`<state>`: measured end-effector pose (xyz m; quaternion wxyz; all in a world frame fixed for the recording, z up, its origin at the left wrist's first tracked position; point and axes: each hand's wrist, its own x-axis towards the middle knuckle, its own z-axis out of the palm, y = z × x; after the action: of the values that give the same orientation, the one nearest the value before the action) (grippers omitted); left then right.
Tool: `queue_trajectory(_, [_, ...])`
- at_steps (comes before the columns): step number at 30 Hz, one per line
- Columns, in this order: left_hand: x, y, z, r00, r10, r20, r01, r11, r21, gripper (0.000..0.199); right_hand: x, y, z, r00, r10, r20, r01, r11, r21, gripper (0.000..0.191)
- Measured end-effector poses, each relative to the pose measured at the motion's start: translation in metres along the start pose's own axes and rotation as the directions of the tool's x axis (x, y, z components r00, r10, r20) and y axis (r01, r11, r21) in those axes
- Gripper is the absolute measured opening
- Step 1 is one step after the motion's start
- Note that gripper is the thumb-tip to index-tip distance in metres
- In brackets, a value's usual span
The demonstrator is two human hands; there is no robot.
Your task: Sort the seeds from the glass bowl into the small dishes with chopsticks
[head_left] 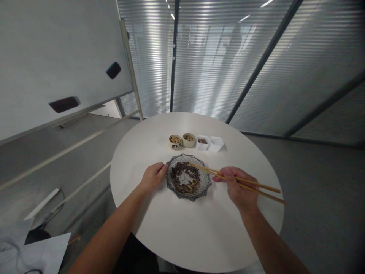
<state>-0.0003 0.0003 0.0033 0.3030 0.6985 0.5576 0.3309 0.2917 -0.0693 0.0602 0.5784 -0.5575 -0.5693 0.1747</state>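
A scalloped glass bowl [204, 185] stands on the round white table, with dark seeds [180, 169] and some lighter brown ones lying in a ring inside it. At its left edge, my left hand [154, 176] is closed on the rim, thumb on top. My right hand [241, 184] holds a pair of long wooden chopsticks [209, 170]. Their tips reach over the bowl to the seeds at its upper middle; whether anything is pinched between them is too small to tell.
Behind the bowl stand two small round cups [175, 146] [188, 144] holding light nut-like pieces. Beside them are a white dish [202, 147] with dark bits and another white dish [216, 144]. A whiteboard [65, 49] stands left of the table [185, 228]; a glass partition [199, 68] is behind.
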Motion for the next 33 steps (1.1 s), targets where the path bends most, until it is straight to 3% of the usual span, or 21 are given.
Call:
queue_trajectory(4, [0.0,0.0,0.001,1.0,0.001,0.0,-0.001,1.0,0.005,0.048,0.026,-0.001,-0.003,0.991,-0.007,-0.135,0.015,0.998,0.06,0.031])
queue_trajectory(8, [0.0,-0.002,0.002,1.0,0.005,-0.004,-0.006,1.0,-0.014,0.047,0.07,0.014,-0.001,0.977,-0.033,-0.211,0.055,0.994,0.095,0.038])
queue_trajectory(12, [0.0,-0.002,0.001,1.0,0.027,-0.002,-0.027,0.999,-0.02,0.047,0.105,0.035,0.006,0.984,-0.005,-0.18,0.028,0.992,0.126,0.044])
queue_trajectory(15, [0.0,-0.002,0.002,1.0,0.025,-0.001,-0.025,0.999,-0.027,0.048,0.116,0.044,0.012,0.99,0.01,-0.139,0.002,0.996,0.086,0.046])
queue_trajectory(21, [0.001,-0.004,0.003,1.0,0.012,-0.003,-0.012,0.999,-0.03,0.047,0.113,0.045,0.012,0.989,0.05,-0.14,-0.023,0.983,0.182,0.044])
queue_trajectory(26, [0.001,-0.002,0.001,1.0,0.026,-0.012,-0.026,0.999,-0.027,0.047,0.093,0.023,-0.001,0.984,0.099,-0.151,-0.056,0.962,0.268,0.042])
queue_trajectory(33, [0.0,-0.001,0.002,1.0,0.005,-0.005,-0.005,1.0,-0.014,0.047,0.042,-0.013,-0.032,0.972,0.147,0.183,-0.168,0.98,0.102,0.043])
